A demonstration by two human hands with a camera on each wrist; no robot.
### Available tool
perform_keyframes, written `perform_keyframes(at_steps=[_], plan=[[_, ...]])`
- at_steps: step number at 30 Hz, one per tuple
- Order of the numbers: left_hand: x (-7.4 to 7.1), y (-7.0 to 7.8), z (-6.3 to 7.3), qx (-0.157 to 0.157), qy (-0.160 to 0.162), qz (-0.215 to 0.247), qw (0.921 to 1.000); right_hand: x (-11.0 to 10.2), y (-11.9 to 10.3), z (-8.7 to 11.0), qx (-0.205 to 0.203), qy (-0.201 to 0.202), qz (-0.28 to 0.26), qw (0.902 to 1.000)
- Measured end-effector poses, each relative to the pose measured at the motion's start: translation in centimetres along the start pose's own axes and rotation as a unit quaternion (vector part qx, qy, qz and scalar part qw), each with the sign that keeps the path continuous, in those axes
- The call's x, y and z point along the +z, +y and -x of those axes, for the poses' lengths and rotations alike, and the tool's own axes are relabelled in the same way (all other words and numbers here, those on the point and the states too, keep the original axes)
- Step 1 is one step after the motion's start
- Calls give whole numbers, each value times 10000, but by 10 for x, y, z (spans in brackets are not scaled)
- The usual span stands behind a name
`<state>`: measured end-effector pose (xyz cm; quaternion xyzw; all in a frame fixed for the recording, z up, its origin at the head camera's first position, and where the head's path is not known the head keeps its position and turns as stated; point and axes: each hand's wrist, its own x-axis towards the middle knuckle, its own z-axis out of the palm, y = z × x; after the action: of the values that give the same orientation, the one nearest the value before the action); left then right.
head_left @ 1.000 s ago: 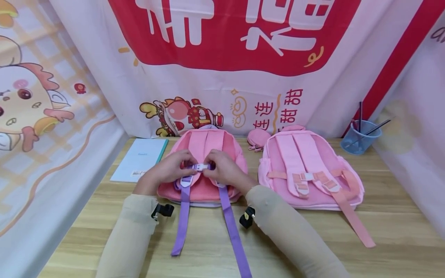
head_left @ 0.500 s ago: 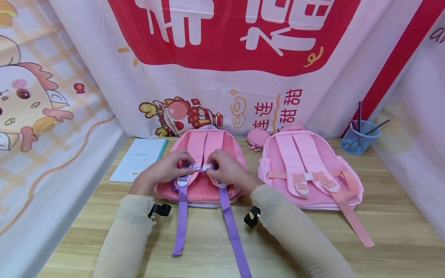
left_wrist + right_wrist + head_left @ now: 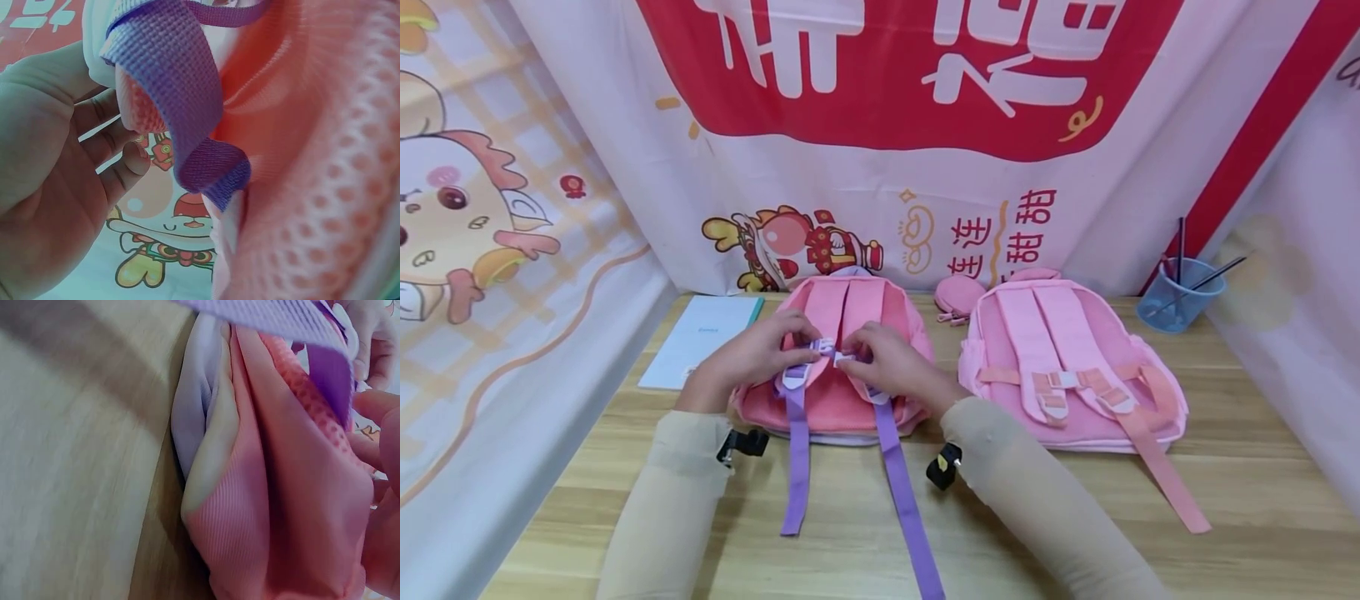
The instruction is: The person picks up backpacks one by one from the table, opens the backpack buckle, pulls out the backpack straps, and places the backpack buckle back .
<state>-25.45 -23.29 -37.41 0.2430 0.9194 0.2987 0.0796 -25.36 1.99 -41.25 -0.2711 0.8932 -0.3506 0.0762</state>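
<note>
Bag (image 3: 838, 418) is positioned on the table (image 3: 850, 550) with its strap side up, between the book (image 3: 700, 329) and the second bag (image 3: 1078, 429). The left buckle half (image 3: 823, 344) is pinched by the left hand (image 3: 756, 350); the right buckle half (image 3: 842, 358) is pinched by the right hand (image 3: 895, 362). Both halves are held over the bag, near each other but uncoupled, with the left one set slightly higher. The step in hand is judged to be work on this clip, at the parted stage. On the second bag, the matching buckle (image 3: 1063, 380) appears coupled. For coupling, the halves must be brought level, aligned end to end and pressed straight together until seated; for full separation, they must be drawn apart and released. Twisting is to be avoided, since folded webbing (image 3: 169, 69) is shown beside the left hand in the left wrist view. The left tail (image 3: 797, 475) and right tail (image 3: 906, 500) are draped onto the table and should be kept out of the joint.
</note>
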Motion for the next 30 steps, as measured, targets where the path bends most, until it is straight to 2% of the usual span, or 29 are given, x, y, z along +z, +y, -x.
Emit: perform_keyframes(at_steps=[6, 8, 15, 22, 30], plan=[[-5, 3, -1, 74, 79, -90, 9999, 7, -5, -7, -157, 76, 402, 9990], [-7, 4, -1, 89, 93, -102, 9999, 9, -7, -9, -138, 126, 349, 9992], [-11, 7, 0, 23, 97, -125, 9999, 10, -10, -13, 16, 363, -392, 9986], [-13, 9, 0, -105, 80, -128, 9998, 2, -9, -8, 246, 496, -960, 9938], [-12, 6, -1, 107, 159, -62, 9998, -4, -9, -4, 310, 710, -1629, 9836]])
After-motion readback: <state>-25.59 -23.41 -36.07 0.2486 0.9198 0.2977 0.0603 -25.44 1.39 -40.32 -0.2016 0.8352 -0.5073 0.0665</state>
